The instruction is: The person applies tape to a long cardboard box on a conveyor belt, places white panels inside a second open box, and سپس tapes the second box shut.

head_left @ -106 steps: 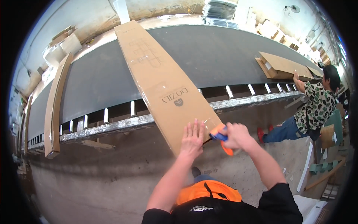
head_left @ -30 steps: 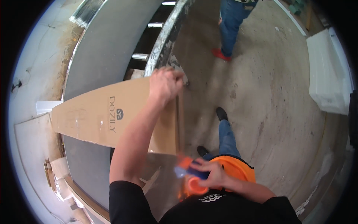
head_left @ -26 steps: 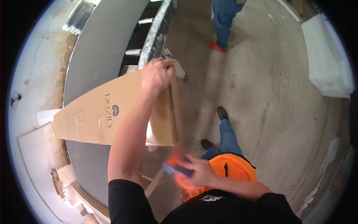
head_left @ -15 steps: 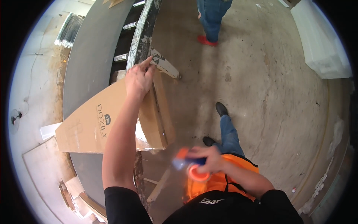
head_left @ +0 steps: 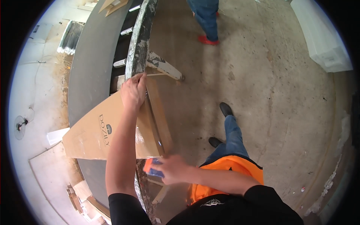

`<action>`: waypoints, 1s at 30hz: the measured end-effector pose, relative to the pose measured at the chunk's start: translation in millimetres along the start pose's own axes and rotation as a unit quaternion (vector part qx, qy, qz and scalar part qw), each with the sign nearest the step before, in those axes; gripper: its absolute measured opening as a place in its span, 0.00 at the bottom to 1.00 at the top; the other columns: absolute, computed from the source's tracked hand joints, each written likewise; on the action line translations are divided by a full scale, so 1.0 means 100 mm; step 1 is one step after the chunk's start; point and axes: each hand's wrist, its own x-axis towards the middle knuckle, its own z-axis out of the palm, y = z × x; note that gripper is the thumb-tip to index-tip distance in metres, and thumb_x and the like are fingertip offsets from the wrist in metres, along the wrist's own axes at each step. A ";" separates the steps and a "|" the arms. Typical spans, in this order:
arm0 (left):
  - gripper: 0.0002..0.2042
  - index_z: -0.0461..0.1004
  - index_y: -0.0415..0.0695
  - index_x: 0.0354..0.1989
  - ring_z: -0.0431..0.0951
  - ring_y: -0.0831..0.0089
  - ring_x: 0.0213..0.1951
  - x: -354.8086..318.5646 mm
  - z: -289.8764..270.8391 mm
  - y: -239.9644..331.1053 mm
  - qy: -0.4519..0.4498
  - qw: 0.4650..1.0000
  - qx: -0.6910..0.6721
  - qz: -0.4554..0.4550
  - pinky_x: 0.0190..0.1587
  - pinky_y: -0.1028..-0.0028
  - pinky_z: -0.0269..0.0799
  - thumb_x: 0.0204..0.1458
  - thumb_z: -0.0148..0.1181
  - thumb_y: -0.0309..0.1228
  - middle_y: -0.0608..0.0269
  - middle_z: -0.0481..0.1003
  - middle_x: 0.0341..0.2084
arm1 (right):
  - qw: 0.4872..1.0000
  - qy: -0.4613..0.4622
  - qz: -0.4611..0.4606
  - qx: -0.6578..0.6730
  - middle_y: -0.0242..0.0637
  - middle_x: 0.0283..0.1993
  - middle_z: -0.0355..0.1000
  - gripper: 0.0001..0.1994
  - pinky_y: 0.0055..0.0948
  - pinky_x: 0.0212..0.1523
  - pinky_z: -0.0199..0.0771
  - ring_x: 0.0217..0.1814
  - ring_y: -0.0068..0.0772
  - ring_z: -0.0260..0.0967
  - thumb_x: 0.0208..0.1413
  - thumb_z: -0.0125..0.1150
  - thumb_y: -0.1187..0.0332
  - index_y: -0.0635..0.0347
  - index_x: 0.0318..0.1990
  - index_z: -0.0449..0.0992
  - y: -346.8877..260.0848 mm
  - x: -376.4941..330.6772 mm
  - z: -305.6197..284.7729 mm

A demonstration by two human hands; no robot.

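Head view: left hand [head_left: 133, 90] lies flat, fingers curled over the far end of the box [head_left: 108, 133] on the conveyor [head_left: 88, 75]. Right hand [head_left: 170, 169], near end, grips a blurred tape gun [head_left: 152, 167]. Best to press firmly so the flaps stay flush.

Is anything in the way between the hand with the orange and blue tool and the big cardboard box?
Nothing visible is. The right hand holds the orange and blue tool just below the near end of the cardboard box, with only open space between. The left hand rests on the box's far end.
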 end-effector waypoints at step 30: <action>0.18 0.82 0.52 0.36 0.79 0.64 0.38 -0.44 -0.24 -0.10 -0.086 0.990 -0.058 0.096 0.46 0.64 0.71 0.53 0.57 0.53 0.65 0.80 0.31 | 0.896 -0.325 -0.125 -0.276 0.43 0.42 0.78 0.18 0.41 0.42 0.78 0.42 0.45 0.77 0.38 0.64 0.61 0.48 0.41 0.84 0.67 1.07 -2.10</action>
